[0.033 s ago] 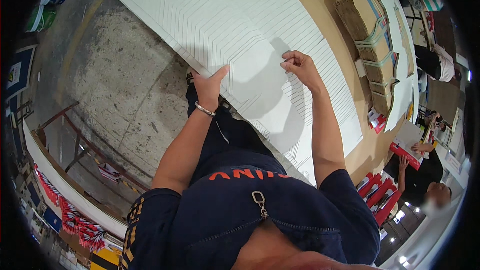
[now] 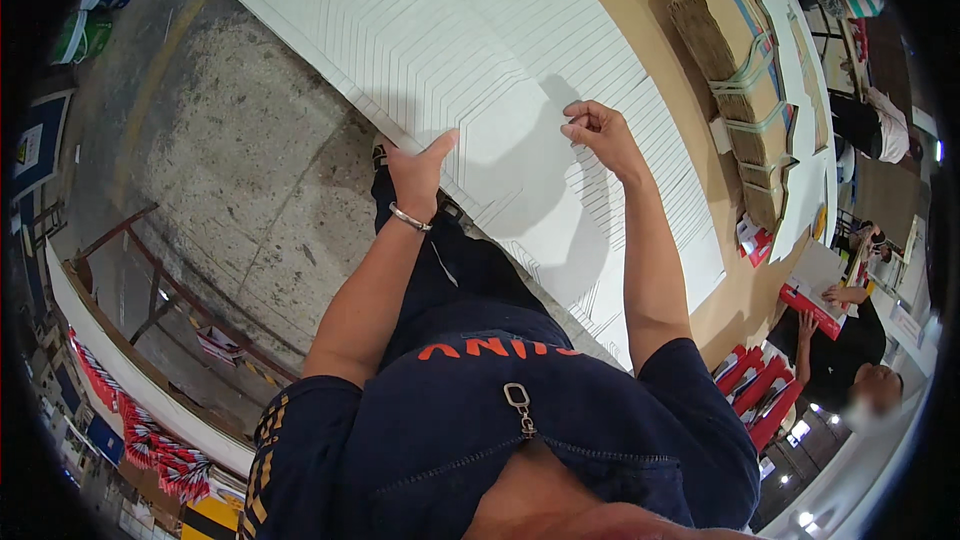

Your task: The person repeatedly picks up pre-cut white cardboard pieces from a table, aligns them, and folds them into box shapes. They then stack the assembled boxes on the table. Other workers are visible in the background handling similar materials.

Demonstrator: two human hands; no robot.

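White flat cardboard sheets (image 2: 480, 70), fanned out so their creased edges overlap in rows, cover the table in front of me. At their near left edge, my left hand (image 2: 418, 175) has its thumb on top and its other fingers mostly hidden at the edge, closed on the sheets. A silver bracelet (image 2: 410, 218) circles that wrist. My right hand (image 2: 608, 143) hovers over the right part of the sheets, its thumb and forefinger curled toward each other. Whether anything thin is between those fingertips cannot be made out. Shadows of my head and hands fall across the white surface.
Strapped bundles of brown cardboard (image 2: 735, 80) lie on the tan tabletop (image 2: 640, 0) at the right. Beyond, a person (image 2: 850, 340) in black holds a red and white box (image 2: 810, 308). Concrete floor (image 2: 240, 140) and a rusty metal frame (image 2: 150, 260) are to my left.
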